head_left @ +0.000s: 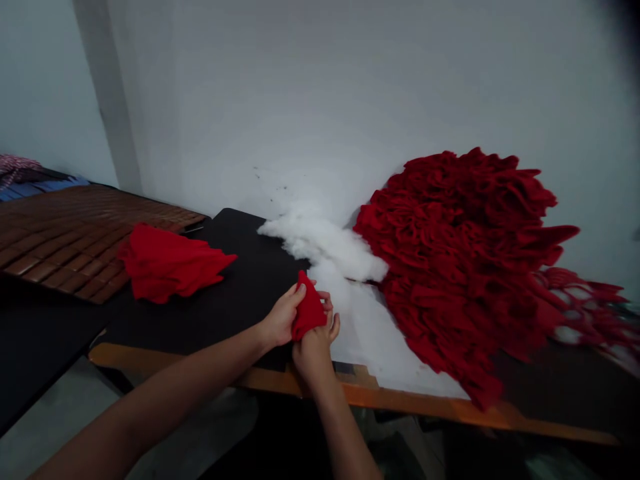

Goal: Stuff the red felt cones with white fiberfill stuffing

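Red cloth piece [310, 310]: gripped by left hand [281, 320] and right hand [314, 351]; inside hidden.
White stuffing [330, 247]: heaped on table [240, 230], far side.
Red cloth pile [450, 253]: stacked at right.

Dim light; wall [280, 100] dull grey; top right corner dark, blurred.

I can read no text, label, brand, number or sign, on the black table [245, 287] or anywhere around it.
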`<state>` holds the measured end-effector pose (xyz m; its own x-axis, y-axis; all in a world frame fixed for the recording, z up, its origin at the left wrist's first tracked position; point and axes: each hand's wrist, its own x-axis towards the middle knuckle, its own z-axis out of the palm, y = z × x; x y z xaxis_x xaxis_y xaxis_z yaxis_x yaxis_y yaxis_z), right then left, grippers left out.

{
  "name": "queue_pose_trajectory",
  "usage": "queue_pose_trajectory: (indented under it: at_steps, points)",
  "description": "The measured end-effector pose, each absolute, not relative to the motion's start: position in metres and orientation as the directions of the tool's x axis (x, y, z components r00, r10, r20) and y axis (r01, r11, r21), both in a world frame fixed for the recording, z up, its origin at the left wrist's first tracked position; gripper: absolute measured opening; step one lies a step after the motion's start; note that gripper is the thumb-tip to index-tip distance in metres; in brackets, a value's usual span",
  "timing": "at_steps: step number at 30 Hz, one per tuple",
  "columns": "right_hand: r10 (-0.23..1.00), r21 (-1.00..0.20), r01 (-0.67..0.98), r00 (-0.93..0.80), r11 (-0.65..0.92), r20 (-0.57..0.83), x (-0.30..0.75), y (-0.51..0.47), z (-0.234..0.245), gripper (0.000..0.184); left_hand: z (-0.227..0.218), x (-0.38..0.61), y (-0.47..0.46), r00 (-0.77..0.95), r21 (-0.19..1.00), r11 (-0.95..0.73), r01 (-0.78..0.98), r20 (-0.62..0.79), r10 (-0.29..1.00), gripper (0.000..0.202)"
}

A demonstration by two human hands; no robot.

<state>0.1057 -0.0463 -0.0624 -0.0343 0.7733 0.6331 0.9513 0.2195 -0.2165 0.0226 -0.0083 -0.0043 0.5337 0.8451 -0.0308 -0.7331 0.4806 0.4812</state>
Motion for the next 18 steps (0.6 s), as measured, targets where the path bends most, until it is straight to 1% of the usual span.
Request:
queue_pose_trajectory:
  at_steps: [2, 4, 8, 10, 12, 14, 18]
  points:
    - [0.781, -0.236, 0.945, -0.032, 0.227, 0.624, 0.107, -0.045, -0.060, 0.064, -0.005, 0.023, -0.008, 0.543, 0.474, 0.496, -0.727, -0.046, 0.839, 0.018]
    - [0.780, -0.223, 0.941, -0.062, 0.253, 0.623, 0.108, -0.048, -0.058, 0.061, -0.006, 0.022, -0.006, 0.563, 0.461, 0.529, -0.713, -0.074, 0.823, 0.018]
    - [0.743, -0.170, 0.943, -0.104, 0.284, 0.661, 0.106, -0.059, -0.056, 0.035, -0.008, 0.020, 0.001, 0.573, 0.440, 0.565, -0.699, -0.130, 0.809, 0.021]
    - [0.749, -0.186, 0.941, -0.096, 0.283, 0.656, 0.106, -0.061, -0.054, 0.030, -0.010, 0.021, 0.002, 0.562, 0.456, 0.555, -0.696, -0.135, 0.816, 0.020]
    - [0.773, -0.228, 0.930, -0.085, 0.288, 0.628, 0.106, -0.061, -0.052, 0.033, -0.010, 0.021, 0.000, 0.546, 0.495, 0.529, -0.689, -0.125, 0.828, 0.019]
    - [0.801, -0.301, 0.905, -0.069, 0.301, 0.594, 0.107, -0.058, -0.049, 0.037, -0.009, 0.022, -0.003, 0.541, 0.527, 0.501, -0.687, -0.091, 0.836, 0.019]
    - [0.849, -0.524, 0.777, -0.025, 0.348, 0.527, 0.111, -0.055, -0.043, 0.030, -0.005, 0.019, -0.008, 0.610, 0.550, 0.509, -0.663, 0.002, 0.792, 0.024]
